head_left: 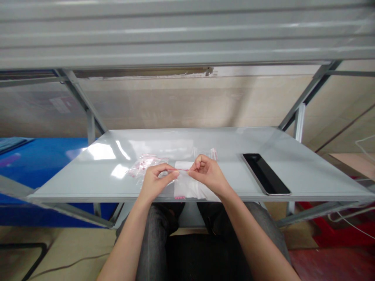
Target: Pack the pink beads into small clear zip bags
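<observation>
Between my hands stretches the thin red top edge of a clear zip bag, the kind with a press seal. My left hand pinches its left end between thumb and forefinger. At the other end my right hand pinches it, the remaining fingers curled. Below lies a white sheet, paper or cloth, partly covered by my hands. Small pink-red pieces show at its front edge; whether they are in the bag I cannot tell. A pile of clear zip bags with red edges lies beside my left hand.
Another clear bag with a red strip lies behind my right hand. A dark phone or tablet rests on the right of the grey table. Metal posts flank the table, and a ridged shelf hangs overhead.
</observation>
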Demonstrator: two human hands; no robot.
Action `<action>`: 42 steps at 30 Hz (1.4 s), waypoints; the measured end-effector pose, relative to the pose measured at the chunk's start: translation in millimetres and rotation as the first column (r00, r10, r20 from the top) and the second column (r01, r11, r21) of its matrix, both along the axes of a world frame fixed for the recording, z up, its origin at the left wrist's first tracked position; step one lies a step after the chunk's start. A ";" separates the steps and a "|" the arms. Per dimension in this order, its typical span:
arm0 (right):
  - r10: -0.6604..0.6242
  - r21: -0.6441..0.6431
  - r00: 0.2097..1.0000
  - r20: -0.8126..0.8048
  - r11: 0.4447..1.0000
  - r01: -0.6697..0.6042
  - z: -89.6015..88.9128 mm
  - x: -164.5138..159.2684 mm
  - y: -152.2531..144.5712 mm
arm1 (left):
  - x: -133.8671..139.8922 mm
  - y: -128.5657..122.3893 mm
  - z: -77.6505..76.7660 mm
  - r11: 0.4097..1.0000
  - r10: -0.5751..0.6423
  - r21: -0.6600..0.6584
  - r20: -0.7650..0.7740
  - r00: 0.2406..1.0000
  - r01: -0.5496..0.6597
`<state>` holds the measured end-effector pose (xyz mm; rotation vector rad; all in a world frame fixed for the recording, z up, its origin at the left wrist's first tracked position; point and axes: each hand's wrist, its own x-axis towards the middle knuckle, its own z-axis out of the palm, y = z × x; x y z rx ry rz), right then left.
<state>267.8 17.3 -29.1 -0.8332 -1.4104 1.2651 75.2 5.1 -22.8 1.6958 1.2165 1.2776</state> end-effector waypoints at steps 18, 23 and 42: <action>0.054 0.048 0.986 0.160 0.997 -0.062 0.2 -11.3 -7.3 | -0.2 -8.3 7.0 0.998 -0.063 0.024 -0.066 0.996 0.065; -0.025 0.136 0.969 0.245 0.991 -0.009 -1.7 -14.8 -8.9 | 1.0 -6.5 4.7 0.994 -0.068 0.083 -0.081 0.994 0.075; 0.055 -0.034 0.998 -0.030 0.998 -0.056 3.7 -15.8 -12.0 | -18.3 -5.2 1.9 0.999 -0.034 0.028 0.198 0.980 0.029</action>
